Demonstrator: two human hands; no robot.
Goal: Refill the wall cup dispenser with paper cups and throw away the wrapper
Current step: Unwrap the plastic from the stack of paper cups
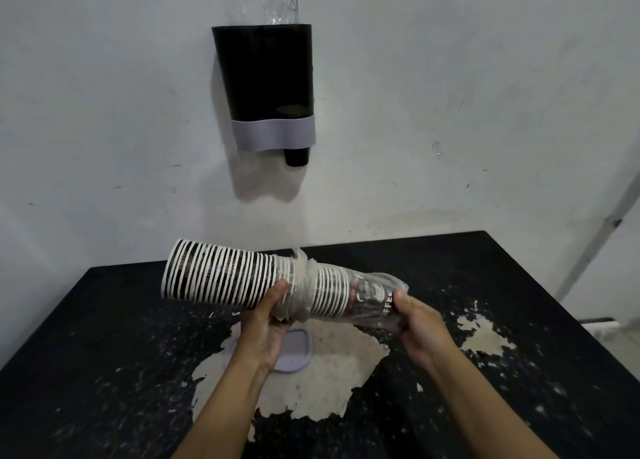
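A stack of paper cups (pixel 214 273) with white rims and dark printed sides lies sideways above the table, rims pointing left. A clear plastic wrapper (pixel 375 297) still covers its right half and is bunched up at the middle. My left hand (pixel 268 323) grips the stack from below at the bunched wrapper. My right hand (pixel 414 320) pinches the wrapper's right end. On the wall above hangs the black cup dispenser (pixel 265 74) with a grey band; one dark cup (pixel 296 156) pokes out of its bottom. More clear plastic (pixel 282 3) sticks up from its open top.
A black table (pixel 485 372) with worn, peeling pale patches stands against the white wall. A pale grey lid (pixel 296 353) lies flat on it under my left hand. A white pipe (pixel 595 244) runs diagonally down the wall at the right.
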